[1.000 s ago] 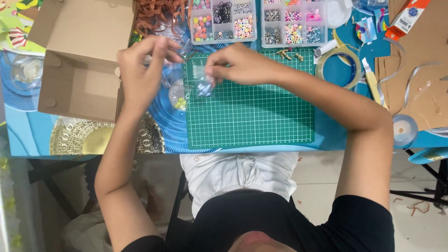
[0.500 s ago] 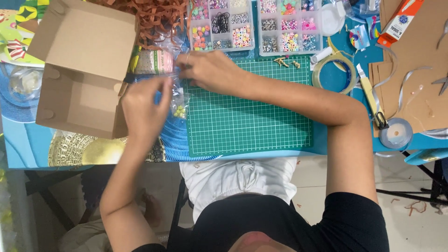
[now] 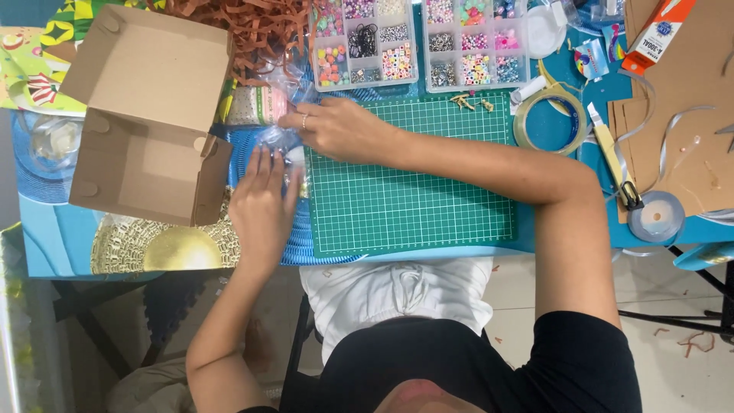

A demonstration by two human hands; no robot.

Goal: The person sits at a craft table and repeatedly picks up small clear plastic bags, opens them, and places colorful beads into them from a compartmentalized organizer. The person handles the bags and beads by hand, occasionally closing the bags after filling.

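Head view. Item: clear plastic bag (image 3: 277, 141), crinkled, lying on the tabletop (image 3: 46, 245) at the left edge of the green cutting mat (image 3: 413, 183), just right of the open cardboard box (image 3: 145, 122).

Left hand (image 3: 264, 203): flat, fingers (image 3: 264, 164) stretched out and pressing on the near part of the bag; not closed round anything. A second ago it was raised, pinching the bag in the air; half a second ago it was coming down.

Right hand (image 3: 336, 130): fingers curled over the far right part of the bag, apparently gripping its edge, though the contact itself is hidden; the hand has shifted left and farther from the body since.

Change: the bag has gone from held aloft to pinned on the tabletop beside the box, which suggests flattening or closing it.

Surroundings: two bead organiser trays (image 3: 367, 42) at the far edge, brown paper shred (image 3: 237, 30) left of them, roll of clear tape (image 3: 550, 122) right of the mat, utility knife (image 3: 612, 157) beyond it.
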